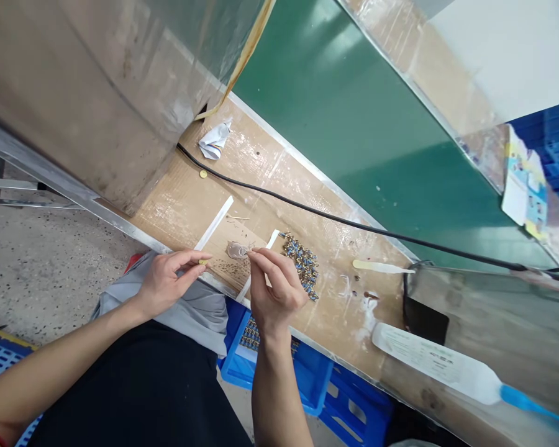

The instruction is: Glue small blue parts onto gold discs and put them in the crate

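My left hand (170,278) is at the table's front edge, thumb and forefinger pinched on a small yellow piece (204,262). My right hand (276,287) hangs over the cardboard surface, its fingertips pressed together; whatever they hold is too small to make out. Just left of those fingertips lies a small clear plastic bag or cup (235,250). Tiny dark bits (233,269) are scattered around it, between the two hands. Beyond my right hand is a pile of small brass-coloured and blue metal parts (302,261). A thin stick (238,217) lies farther back.
A black cable (289,203) crosses the table. Crumpled white cloth or paper (215,139) lies behind it. At right are a pale spatula-like strip (382,267) and a white bottle with a blue tip (438,363). A blue crate (323,385) with metal parts stands below the edge.
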### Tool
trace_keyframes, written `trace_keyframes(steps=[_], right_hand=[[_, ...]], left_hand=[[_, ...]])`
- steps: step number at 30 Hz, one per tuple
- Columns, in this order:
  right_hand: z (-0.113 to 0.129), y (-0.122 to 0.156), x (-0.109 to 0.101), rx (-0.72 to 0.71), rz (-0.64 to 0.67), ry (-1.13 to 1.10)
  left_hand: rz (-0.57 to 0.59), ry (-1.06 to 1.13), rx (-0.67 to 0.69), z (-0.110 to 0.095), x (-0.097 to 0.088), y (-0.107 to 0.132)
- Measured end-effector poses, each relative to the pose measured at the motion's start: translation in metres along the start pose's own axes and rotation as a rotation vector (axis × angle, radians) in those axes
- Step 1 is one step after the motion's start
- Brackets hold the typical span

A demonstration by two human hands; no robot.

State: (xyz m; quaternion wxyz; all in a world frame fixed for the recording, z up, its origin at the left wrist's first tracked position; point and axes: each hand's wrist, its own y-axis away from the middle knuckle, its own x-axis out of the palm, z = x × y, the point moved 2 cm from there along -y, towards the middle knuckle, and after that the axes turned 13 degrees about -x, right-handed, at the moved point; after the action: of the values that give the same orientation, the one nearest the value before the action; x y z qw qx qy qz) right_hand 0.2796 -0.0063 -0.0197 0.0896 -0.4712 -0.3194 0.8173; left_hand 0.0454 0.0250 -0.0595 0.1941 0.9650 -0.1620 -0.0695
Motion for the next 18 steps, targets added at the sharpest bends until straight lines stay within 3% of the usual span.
trace_keyframes(steps=[6,18], right_hand=[[0.0009,-0.0016,-0.0013,0.092,-0.099,0.086],[0.0013,-0.0049,-0.0002,0.111,-0.079,0.085]], left_hand=[[-0.008,0.004,0.003,-0.0007,0.0000,0.0003],[-0.010,0.003,0.016,0.0011,-0.0004,-0.0001]])
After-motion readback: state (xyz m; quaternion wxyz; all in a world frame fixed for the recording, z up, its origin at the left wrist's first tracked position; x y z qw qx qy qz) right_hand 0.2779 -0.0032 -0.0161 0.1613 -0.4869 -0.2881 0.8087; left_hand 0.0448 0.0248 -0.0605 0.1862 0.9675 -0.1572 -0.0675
